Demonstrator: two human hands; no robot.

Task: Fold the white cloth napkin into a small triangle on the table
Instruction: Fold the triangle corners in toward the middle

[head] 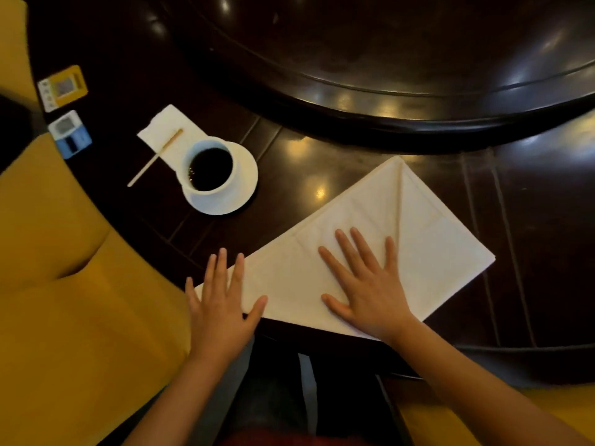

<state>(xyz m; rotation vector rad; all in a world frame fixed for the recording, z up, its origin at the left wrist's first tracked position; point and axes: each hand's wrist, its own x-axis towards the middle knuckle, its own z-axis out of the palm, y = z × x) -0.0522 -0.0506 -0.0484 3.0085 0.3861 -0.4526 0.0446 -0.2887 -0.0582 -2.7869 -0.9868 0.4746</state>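
At the far left a yellow cushioned seat (64, 268) curves along the near edge of the dark wooden surface (531, 300), and two small cards (62, 88) lie by that edge, one yellow, one blue. Next come one paper napkin (167, 128) with one wooden stirrer (154, 157) across it, then one white cup (211, 169) of dark drink on one saucer (244, 185), with bare wood between saucer and cloth. The left hand (222, 304) lies flat, fingers straight and slightly spread, on the left tip of the white cloth napkin (434, 252). The napkin lies partly folded at the near edge of the surface, its point aimed away. The right hand (370, 284) presses flat on its middle, fingers spread. Bare surface extends right of the napkin; one raised round turntable (386, 59) lies beyond.
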